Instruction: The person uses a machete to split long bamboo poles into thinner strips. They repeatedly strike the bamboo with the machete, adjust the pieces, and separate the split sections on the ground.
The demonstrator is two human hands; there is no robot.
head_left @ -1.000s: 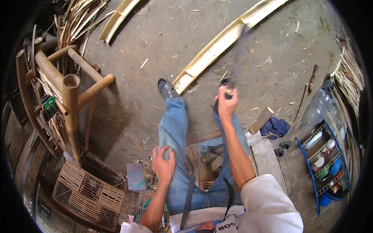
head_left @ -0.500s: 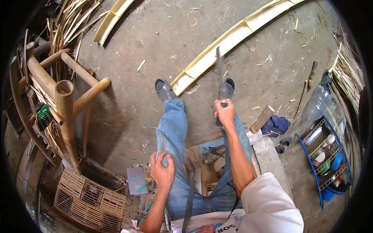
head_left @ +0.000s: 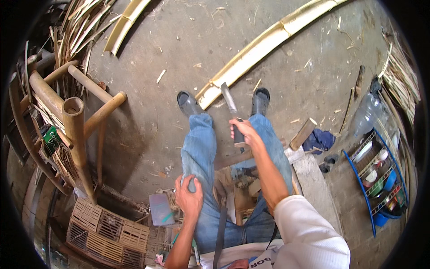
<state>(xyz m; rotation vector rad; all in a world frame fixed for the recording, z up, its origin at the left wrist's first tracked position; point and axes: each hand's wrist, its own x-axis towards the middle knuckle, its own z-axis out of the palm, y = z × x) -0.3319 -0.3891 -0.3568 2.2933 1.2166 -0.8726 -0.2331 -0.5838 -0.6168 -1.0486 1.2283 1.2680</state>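
Note:
My right hand is wrapped round the dark handle of a long knife. Its blade points forward and slightly left, between my two shoes, with the tip at the near end of a split bamboo length. Whether the tip touches the bamboo I cannot tell. This bamboo lies hollow side up on the floor, running from beside my left shoe to the far right. My left hand rests on my left thigh, fingers loosely bent and apart, with nothing in it.
Another split bamboo piece lies far left, near heaped strips. A bamboo frame stands at the left. On the right are a cut bamboo piece, dark blue cloth, a plastic bottle and a blue-edged rack.
The knife has swung left and down, from above my right shoe to between both shoes. My right hand has moved left with it. My left hand stays on the thigh.

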